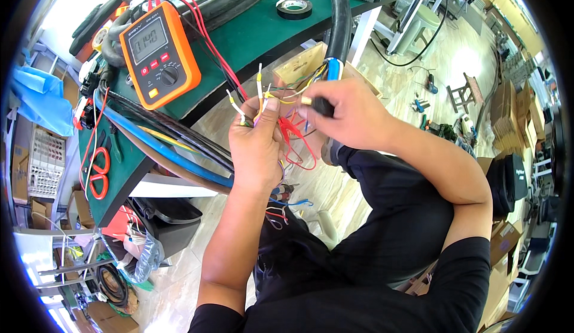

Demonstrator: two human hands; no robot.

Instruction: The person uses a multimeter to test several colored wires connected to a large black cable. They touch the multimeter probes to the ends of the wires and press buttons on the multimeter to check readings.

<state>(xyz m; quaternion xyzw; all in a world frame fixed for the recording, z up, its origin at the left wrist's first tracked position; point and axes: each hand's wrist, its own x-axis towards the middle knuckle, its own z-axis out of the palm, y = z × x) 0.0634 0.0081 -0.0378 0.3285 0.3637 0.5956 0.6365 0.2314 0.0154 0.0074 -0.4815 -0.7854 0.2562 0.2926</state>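
Observation:
My left hand (257,141) pinches several thin colored wires with white-sleeved ends (259,81) in front of my chest. Just to its right, my right hand (353,114) is closed on a short black cylindrical object (322,107), its pale end toward the wires. Loops of red wire (305,162) hang between and below my hands. A thick black cable (338,28) with a blue core runs down behind my right hand. An orange multimeter (183,62) with red and black leads lies on the green table (251,40) at upper left.
Black tape (293,7) and red-handled scissors (100,160) lie on the table. Blue, brown and black cables (191,164) run along its edge. A wooden box (293,67) sits beyond my hands. At right are stacked cardboard (509,114), a small stool (463,93) and tools on the floor.

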